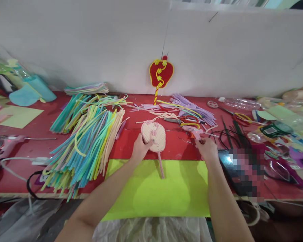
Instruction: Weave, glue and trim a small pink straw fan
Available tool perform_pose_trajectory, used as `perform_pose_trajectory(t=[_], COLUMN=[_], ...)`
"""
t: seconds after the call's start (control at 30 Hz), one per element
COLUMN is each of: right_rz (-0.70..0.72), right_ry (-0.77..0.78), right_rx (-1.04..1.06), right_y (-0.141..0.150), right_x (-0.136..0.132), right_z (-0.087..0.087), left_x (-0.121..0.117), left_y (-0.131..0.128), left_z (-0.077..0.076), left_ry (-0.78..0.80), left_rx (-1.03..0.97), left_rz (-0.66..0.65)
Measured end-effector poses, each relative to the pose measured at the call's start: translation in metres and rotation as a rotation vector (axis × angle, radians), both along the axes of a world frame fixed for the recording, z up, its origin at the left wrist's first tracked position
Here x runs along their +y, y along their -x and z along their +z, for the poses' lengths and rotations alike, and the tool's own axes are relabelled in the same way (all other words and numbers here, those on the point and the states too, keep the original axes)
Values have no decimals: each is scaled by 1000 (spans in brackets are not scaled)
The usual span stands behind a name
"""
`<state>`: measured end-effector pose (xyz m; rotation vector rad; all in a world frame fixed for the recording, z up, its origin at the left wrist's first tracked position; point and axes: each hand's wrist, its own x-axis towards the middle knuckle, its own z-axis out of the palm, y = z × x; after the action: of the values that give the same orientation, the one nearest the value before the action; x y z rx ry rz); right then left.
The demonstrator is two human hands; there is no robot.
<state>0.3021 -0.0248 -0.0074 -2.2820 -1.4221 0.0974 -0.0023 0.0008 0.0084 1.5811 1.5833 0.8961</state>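
My left hand (141,148) grips the left edge of a small round fan (158,143) made of cream pipe cleaners, its thumb across the front. Pink flowers decorate the fan's face, and a twisted pink handle (161,164) points down over a yellow-green sheet (156,191). Over on the right, my right hand (207,148) is closed around the grip of a pink hot glue gun (195,132). The glue gun's nozzle points left, and a clear glue stick sticks out behind. Just beyond it lie scissors with red and yellow handles (192,120).
A large bundle of coloured pipe cleaners (88,144) covers the left of the red table (175,143). Purple pipe cleaners (195,109) lie behind. A red fan with yellow trim (161,74) stands against the white backdrop. At right are a dark phone-like device (232,171) and plastic bottles (272,131).
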Motion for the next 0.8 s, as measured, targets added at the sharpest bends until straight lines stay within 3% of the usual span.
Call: perform_pose_trajectory(t=[0.13, 0.33, 0.43, 0.5, 0.6, 0.8], right_rz=[16, 118, 96, 100, 289, 505], right_ry=[23, 313, 288, 210, 75, -10], right_rx=[21, -74, -192, -238, -250, -201], right_y=[-9, -16, -19, -19, -12, 17], right_x=[0, 5, 19, 37, 76, 155], right_z=[7, 22, 36, 46, 55, 43], left_x=[-5, -6, -5, -5, -6, -4], left_y=[-3, -4, -3, -2, -3, -6], left_z=[-2, -6, -6, -7, -10, -16], left_ry=[-125, -211, -224, -263, -304, -245], left_rx=[329, 324, 311, 309, 322, 377], left_rz=[153, 137, 86, 25, -67, -173])
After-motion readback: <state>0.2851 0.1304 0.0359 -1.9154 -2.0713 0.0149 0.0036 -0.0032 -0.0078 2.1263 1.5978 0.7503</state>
